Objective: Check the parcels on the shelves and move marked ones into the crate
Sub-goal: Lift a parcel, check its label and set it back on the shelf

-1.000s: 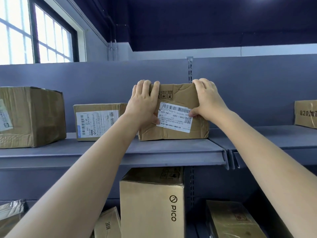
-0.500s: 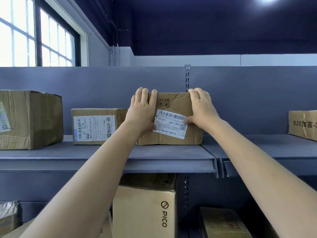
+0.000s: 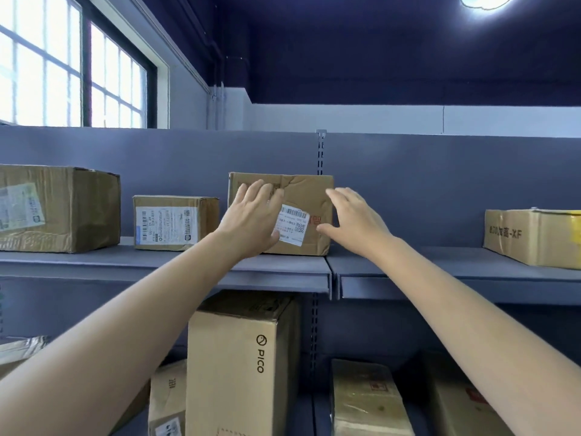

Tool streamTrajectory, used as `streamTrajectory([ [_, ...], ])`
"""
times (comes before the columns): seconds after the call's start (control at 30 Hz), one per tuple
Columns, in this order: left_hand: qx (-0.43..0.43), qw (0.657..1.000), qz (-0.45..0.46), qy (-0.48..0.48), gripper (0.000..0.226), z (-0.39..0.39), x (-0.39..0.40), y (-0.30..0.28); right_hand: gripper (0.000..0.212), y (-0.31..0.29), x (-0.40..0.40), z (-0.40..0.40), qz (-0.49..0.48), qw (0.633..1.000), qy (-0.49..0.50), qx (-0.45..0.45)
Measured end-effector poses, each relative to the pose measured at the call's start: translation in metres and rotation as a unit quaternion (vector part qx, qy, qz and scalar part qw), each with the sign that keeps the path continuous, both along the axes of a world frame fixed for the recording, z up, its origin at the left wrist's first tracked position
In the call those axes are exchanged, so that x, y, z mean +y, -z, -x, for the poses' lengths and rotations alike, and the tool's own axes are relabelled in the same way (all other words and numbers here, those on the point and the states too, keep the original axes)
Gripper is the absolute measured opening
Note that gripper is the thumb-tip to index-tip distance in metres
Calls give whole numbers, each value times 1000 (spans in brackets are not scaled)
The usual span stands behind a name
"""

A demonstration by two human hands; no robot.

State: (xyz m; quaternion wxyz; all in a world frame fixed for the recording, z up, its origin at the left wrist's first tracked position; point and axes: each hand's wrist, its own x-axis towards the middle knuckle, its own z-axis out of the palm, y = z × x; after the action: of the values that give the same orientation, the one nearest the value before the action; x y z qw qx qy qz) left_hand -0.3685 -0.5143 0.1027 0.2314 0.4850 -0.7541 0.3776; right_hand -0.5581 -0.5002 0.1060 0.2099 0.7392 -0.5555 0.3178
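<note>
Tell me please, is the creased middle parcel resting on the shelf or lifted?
Resting: the parcel sits flat on the shelf, both hands open.

grey shelf (image 3: 163,262) carries four cardboard parcels (image 3: 301,196).

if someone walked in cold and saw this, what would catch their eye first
First, the two bare arms reaching up, left hand and right hand open with fingers spread in front of a dented cardboard box on the upper shelf. That box sits mid-shelf with a white barcode label between the hands. Next, the tall PICO box on the shelf below.
</note>
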Motion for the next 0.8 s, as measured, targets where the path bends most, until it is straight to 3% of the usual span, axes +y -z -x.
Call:
streamTrajectory([
  [0.33,65,993,-69,69,62,0,100,21,60,15,121,31,-72,997,34,-1],
  [0.8,102,976,-164,98,54,9,231,64,63,54,259,41,-118,991,66,8],
])
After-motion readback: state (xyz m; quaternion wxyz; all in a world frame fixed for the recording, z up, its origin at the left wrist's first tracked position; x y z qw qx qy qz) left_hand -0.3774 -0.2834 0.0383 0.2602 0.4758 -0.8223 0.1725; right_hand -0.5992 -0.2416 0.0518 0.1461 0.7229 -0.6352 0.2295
